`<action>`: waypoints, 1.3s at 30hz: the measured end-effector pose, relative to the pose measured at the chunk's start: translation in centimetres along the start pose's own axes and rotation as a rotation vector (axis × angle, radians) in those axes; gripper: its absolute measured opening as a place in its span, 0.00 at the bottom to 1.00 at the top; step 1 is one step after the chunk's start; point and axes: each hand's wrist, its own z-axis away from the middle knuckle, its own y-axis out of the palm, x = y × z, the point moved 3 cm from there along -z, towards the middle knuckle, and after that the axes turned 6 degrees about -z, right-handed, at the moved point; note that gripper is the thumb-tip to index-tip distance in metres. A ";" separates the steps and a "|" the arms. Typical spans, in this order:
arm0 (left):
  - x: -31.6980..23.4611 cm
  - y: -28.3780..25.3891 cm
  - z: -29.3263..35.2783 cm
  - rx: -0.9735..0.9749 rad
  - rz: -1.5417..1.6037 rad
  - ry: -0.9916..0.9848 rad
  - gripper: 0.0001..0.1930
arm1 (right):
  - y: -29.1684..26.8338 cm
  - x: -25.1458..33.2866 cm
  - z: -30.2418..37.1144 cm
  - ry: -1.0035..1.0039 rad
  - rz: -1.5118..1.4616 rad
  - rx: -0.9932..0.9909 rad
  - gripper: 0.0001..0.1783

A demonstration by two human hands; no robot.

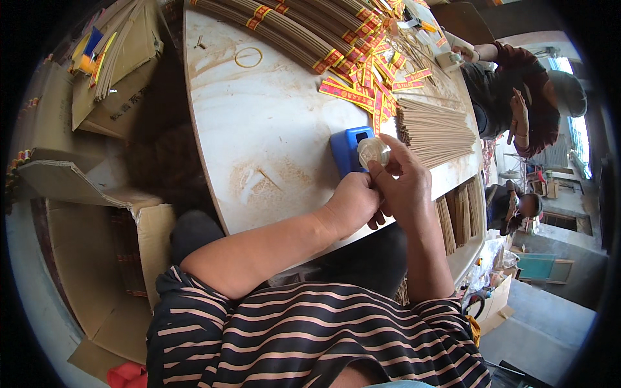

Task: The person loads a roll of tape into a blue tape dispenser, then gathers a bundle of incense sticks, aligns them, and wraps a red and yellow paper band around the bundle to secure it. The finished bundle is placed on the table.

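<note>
My right hand (406, 176) has its thumb and fingers closed on a small round clear roll of tape (374, 152), just in front of a blue tape dispenser (343, 152) on the table. Pressed close below it, my left hand (356, 202) is closed, its fingertips tucked against the right hand. What those fingers hold, if anything, is hidden. Beyond my right hand lies a pile of loose thin brown incense sticks (436, 132). Red and yellow paper labels (349, 92) are scattered behind the dispenser.
Long incense bundles with label bands (284, 32) lie along the table's far side. A yellow ring (248, 57) rests on the white tabletop (226, 116). Cardboard boxes (97, 271) stand at the left. Another person (537, 97) works at the far right, with someone else (508, 207) farther back.
</note>
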 end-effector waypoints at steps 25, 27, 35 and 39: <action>-0.2 -0.5 -0.6 0.030 0.147 -0.156 0.14 | -0.5 0.6 -3.0 0.103 0.127 0.172 0.20; 0.0 -0.5 -0.7 0.036 0.157 -0.161 0.14 | -0.7 1.1 -3.6 0.141 0.126 0.227 0.20; -0.5 -0.5 -0.6 0.011 0.197 -0.177 0.10 | -0.7 1.7 -3.9 -0.051 0.318 0.263 0.20; -0.3 -0.6 -0.8 0.039 0.185 -0.173 0.13 | -0.7 0.9 -3.6 -0.118 0.305 0.242 0.21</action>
